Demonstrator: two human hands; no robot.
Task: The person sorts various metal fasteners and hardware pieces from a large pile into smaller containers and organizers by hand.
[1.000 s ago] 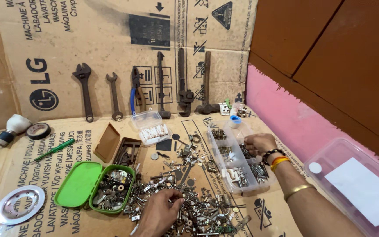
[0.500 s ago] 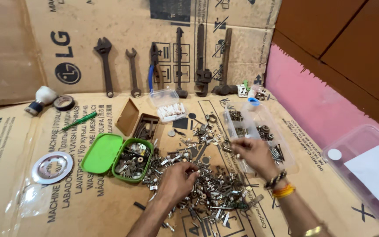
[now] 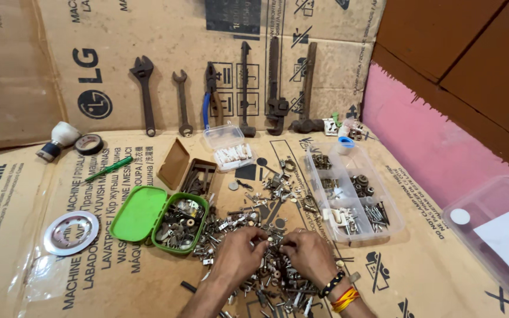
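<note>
**Both hands down in the loose hardware**

The left hand (image 3: pixel 238 254) and right hand (image 3: pixel 308 254) rest side by side on the pile of small metal parts (image 3: pixel 266 277), fingertips meeting over it. Each grip is curled nearly closed at the tips, pinching at something tiny; what, if anything, sits between the fingers is too small to tell.

The pieces look like screws, nuts and clips: hard, light and smooth, likely to roll or slip, so best pinched across the shank or flat sides with fingertips.

Just left of the left grip stands the open green box (image 3: pixel 179 224), part-filled with similar bits. Beyond and right of the right grip lies the clear divided tray (image 3: pixel 392 227). Well beyond both grips, wrenches (image 3: pixel 144 94) lean against the cardboard.
</note>
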